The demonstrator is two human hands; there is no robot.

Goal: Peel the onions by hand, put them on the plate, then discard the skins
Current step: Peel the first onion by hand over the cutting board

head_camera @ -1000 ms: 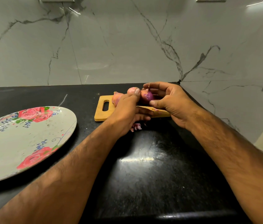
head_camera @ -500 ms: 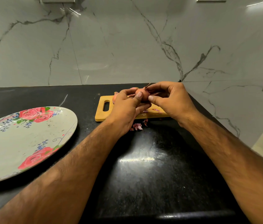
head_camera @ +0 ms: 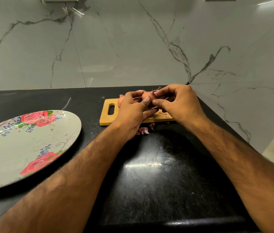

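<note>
Above the small wooden chopping board at centre frame, the left hand grips the small pinkish-red onion to steady it while the right hand pinches its papery tip to strip skin, with the round flowered plate waiting at lower left.

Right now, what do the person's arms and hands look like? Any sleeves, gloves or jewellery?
Both are bare. The left hand and right hand wear no gloves, and no rings show on the visible fingers. The left forearm and right forearm are hairy and uncovered to the frame edge: no sleeve, watch or band in view. Thumbnails are short and unpainted.
</note>
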